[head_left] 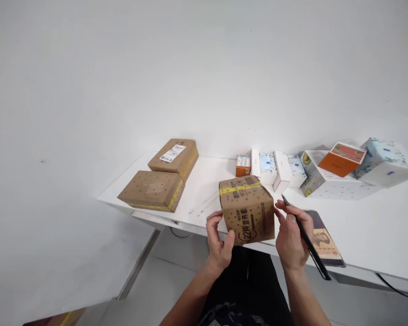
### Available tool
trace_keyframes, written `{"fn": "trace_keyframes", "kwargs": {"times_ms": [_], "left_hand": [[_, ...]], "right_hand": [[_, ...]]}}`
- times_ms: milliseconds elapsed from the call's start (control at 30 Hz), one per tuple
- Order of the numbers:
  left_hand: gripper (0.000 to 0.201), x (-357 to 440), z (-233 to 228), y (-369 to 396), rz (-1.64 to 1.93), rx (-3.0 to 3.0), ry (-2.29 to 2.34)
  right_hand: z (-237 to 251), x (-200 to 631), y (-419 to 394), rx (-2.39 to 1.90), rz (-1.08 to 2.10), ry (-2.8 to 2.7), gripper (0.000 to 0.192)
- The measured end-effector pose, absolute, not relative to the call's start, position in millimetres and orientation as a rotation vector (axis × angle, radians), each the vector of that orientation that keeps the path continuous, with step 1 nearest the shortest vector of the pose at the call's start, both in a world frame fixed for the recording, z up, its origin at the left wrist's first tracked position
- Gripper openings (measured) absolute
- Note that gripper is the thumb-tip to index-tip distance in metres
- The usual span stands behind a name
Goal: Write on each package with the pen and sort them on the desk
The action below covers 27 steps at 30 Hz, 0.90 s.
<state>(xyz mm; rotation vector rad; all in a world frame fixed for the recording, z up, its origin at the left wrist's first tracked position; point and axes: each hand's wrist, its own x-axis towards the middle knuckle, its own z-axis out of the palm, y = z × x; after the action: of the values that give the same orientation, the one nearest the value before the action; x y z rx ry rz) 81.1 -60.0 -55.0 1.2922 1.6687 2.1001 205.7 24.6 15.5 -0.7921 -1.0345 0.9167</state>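
Observation:
A brown cardboard box (248, 210) with yellow tape across its top and dark printing on its front is tilted at the near edge of the table. My left hand (219, 242) grips its left side, thumb on the front face and fingers curled at the side. My right hand (292, 237) holds a black pen (309, 244) slantwise, its tip pointing up and away. Fingertips of that hand are at the right side of the box; whether they press on it I cannot tell. Right of this hand lies a dark flat item (326, 242) with a picture on it.
Two taped cartons, one in front (149, 188) and one with a white label behind (187, 154), lie at the left. Along the wall stand a small orange box (243, 167), several white patterned boxes (297, 170) and a larger orange box (340, 165). The table's edge (204, 231) runs before me.

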Motion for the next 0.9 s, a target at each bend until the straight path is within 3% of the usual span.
{"fn": "trace_keyframes", "kwargs": {"times_ms": [200, 433, 700, 900], "left_hand": [[0.052, 81, -52, -59, 1.874, 1.594, 1.887], [0.023, 89, -16, -48, 1.867, 2.115, 1.977], [0.02, 85, -18, -36, 1.91, 2.108, 1.873], [0.019, 84, -22, -35, 1.926, 2.087, 1.886]], "right_hand": [[6, 217, 26, -0.954, 0.834, -1.212, 0.018], [26, 225, 30, -0.879, 0.807, -1.397, 0.018], [31, 213, 49, -1.001, 1.028, -1.686, 0.025], [32, 208, 51, -1.117, 0.898, -1.787, 0.028]]}}
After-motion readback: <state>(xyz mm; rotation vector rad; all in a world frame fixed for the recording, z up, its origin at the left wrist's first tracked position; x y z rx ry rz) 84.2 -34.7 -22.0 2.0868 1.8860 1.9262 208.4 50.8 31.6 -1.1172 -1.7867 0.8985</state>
